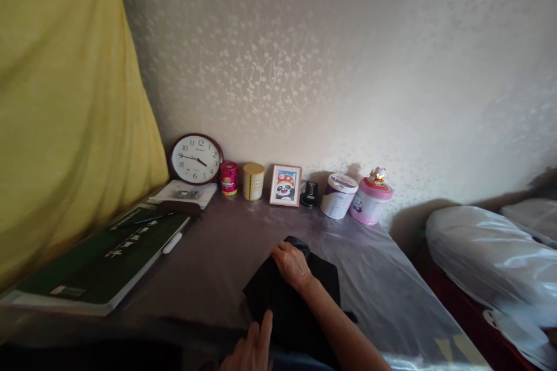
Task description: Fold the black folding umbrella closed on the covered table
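A black cloth item (285, 298), folded or bunched, lies near the front of the table; I cannot tell whether it is a bag or a garment. A shinier dark piece shows at its far end. My right hand (292, 266) reaches over it, fingers curled around that far end. At the bottom edge of the view is my left hand (251, 349), beside the cloth's near left side. Its fingers point forward, stretched out, with nothing visible in them. The right forearm hides part of the cloth, and its near end runs into shadow.
Left on the table (209, 266) lies a large green book (96, 266) with a pen (152, 219) on it. Along the wall stand a clock (196, 159), several tins and tubs, and a panda picture frame (285, 185). Plastic-wrapped bundles (487, 261) sit to the right.
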{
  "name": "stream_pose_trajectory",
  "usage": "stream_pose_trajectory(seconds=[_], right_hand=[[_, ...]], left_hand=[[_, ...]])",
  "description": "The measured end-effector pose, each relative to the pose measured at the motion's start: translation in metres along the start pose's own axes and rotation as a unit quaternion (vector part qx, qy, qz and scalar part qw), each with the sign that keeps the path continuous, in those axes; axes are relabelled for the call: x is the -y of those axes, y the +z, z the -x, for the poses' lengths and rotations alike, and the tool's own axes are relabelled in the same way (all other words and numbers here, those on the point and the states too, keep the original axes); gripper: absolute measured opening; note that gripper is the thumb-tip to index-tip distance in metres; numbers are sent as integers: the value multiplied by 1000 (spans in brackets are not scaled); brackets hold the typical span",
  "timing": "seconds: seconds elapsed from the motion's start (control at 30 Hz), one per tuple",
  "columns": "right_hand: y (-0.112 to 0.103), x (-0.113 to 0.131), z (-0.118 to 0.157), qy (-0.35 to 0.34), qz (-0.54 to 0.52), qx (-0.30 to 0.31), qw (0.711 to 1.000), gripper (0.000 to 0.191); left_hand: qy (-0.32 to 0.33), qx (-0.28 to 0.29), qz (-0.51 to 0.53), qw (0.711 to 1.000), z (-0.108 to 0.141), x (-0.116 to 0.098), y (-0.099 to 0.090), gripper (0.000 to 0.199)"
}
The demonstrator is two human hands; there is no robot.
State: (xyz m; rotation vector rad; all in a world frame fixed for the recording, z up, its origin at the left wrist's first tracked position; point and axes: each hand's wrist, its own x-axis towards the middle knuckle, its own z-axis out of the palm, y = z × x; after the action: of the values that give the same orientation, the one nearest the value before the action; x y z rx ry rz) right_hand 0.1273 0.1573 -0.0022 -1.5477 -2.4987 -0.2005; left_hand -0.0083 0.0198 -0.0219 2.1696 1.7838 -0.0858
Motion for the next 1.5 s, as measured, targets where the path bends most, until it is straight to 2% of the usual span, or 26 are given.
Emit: stream_pose_trajectory(seconds=[0.1, 0.17, 0.23, 0.33, 0.5, 0.6, 0.77, 0.93, 1.1, 1.17, 1.3, 1.33, 1.5], right_hand=[[1, -1, -1, -3, -5, -9, 1000, 24], [1, -2, -2, 2, -12, -12, 1000, 24], [0, -1, -1, 11, -27, -18, 999, 24], [-2, 3, 8, 8, -74, -48, 996, 22], [-2, 10, 41, -67, -184, -101, 975, 27], [3, 4, 48, -76, -190, -112, 972, 28], [7, -19, 33, -47, -165, -98, 980, 30], [14, -44, 12, -21, -154, -79, 985, 34], [21, -65, -4, 41, -139, -7, 989, 34], [18, -73, -2, 95, -132, -22, 987, 34], [7, -90, 32, 235, -125, -140, 954, 33], [4, -93, 44, 264, -126, -151, 944, 33], [-2, -88, 96, 344, -215, -103, 908, 39]], left_hand=[[44, -72, -20, 996, 1, 0, -23, 76], [97, -89, -23, 991, -2, -1, -29, 76], [109, -87, -36, 990, -8, -3, -24, 77], [75, -96, -80, 989, -16, -8, -7, 80], [32, -76, -107, 991, -25, -15, 17, 74], [28, -71, -98, 992, -29, -18, 23, 71], [19, -81, -99, 992, -29, -20, 22, 68], [9, -50, -63, 997, -30, -21, 20, 73], [5, 5, -1, 1000, -29, -19, 11, 78], [15, 11, 16, 1000, -27, -17, 5, 80], [29, -9, 41, 999, -22, -13, -5, 79], [32, -15, 42, 998, -21, -13, -7, 78], [32, -33, 27, 999, -17, -15, -12, 73]])
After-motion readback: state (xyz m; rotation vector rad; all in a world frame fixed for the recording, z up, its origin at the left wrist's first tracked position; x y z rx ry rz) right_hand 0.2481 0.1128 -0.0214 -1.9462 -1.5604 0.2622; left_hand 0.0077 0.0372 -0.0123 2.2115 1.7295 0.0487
